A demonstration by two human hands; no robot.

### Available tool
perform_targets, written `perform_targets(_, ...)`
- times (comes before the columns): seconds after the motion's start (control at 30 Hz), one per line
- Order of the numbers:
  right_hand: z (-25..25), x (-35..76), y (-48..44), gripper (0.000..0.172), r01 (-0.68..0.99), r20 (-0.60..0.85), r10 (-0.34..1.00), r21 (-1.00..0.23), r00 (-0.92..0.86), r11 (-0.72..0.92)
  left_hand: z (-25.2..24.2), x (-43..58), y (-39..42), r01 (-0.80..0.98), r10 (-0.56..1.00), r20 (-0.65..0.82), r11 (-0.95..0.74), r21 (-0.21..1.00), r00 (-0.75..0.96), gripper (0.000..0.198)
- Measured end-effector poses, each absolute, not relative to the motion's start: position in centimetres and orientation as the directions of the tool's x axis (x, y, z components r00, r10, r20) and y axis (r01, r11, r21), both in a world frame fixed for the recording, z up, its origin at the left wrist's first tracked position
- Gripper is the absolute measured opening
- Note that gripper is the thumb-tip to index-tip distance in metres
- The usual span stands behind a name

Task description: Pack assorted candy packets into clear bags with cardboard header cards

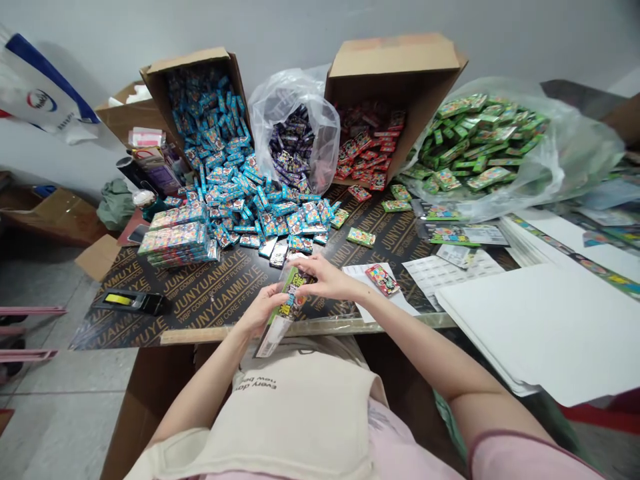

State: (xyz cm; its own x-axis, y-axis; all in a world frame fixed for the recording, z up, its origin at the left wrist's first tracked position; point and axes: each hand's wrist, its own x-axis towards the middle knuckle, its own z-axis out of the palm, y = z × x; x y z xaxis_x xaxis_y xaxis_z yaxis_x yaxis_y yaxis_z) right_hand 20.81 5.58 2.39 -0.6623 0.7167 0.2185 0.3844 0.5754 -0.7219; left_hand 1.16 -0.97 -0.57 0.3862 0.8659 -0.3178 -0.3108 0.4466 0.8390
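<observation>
Close to my body, over the table's front edge, I hold a printed packet [295, 293] with green and black colours and a white barcode label at its lower end. It is tilted, and clear plastic shows at its top. My left hand [263, 310] is closed around its left side, thumb on the front. My right hand [324, 278] grips its upper end with bent fingers, partly covering the print. Just beyond my hands lie small blue boxes [300, 240] in a loose heap. A red small box [383, 279] rests on white paper right of my right forearm.
Behind stand a carton of blue boxes [150, 67], a clear bag of purple boxes [323, 127], a carton of red boxes [400, 60] and a bag of green boxes [575, 160]. Wrapped stacks [175, 233] and a tape dispenser [133, 302] lie left, white sheets [545, 320] right.
</observation>
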Motion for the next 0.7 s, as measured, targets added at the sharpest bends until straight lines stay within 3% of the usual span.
perform_targets(0.13, 1.3, 20.5, 5.9, 0.038, 0.315, 0.25, 0.739, -0.785, -0.625, 0.533, -1.0, 1.7, -1.0, -0.293, 0.888, -0.315, 0.415, 0.861, 0.334, 0.039)
perform_targets(0.23, 0.3, 20.1, 5.6, 0.045, 0.31, 0.33, 0.884, -0.847, -0.33, 0.432, -1.0, 1.6, -0.9, -0.252, 0.919, -0.305, 0.366, 0.896, 0.25, 0.038)
perform_targets(0.3, -0.5, 19.8, 5.1, 0.057, 0.201, 0.289, 0.949, -0.929, -0.125, 0.31, -0.8, 1.4, -0.7, -0.217, 0.925, -0.319, 0.361, 0.907, 0.207, 0.04)
perform_targets(0.33, -0.8, 19.6, 4.8, 0.058, 0.102, 0.215, 0.969, -0.968, -0.123, 0.228, -0.7, 1.3, -0.7, -0.195, 0.928, -0.316, 0.353, 0.915, 0.199, 0.041)
perform_targets(0.4, -1.6, 19.2, 4.2, 0.049, -0.071, 0.042, 0.959, -0.997, -0.28, 0.023, -0.5, 1.2, -0.6, -0.112, 0.945, -0.264, 0.288, 0.951, 0.194, 0.041)
perform_targets(0.47, -2.2, 18.8, 3.8, 0.041, -0.126, -0.062, 0.914, -0.985, -0.401, -0.122, -0.4, 1.1, -0.6, 0.05, 0.97, -0.178, 0.172, 0.984, 0.163, 0.04)
perform_targets(0.57, -2.4, 18.5, 3.8, 0.036, -0.1, -0.096, 0.94, -0.986, -0.326, -0.136, -0.5, 1.0, -0.5, 0.284, 0.993, -0.074, 0.044, 0.958, 0.095, 0.045)
perform_targets(0.7, -1.7, 18.4, 4.0, 0.038, -0.12, -0.133, 0.933, -0.976, -0.334, -0.182, -0.6, 0.5, 0.1, 0.272, 0.999, -0.043, 0.035, 0.962, 0.024, 0.051)
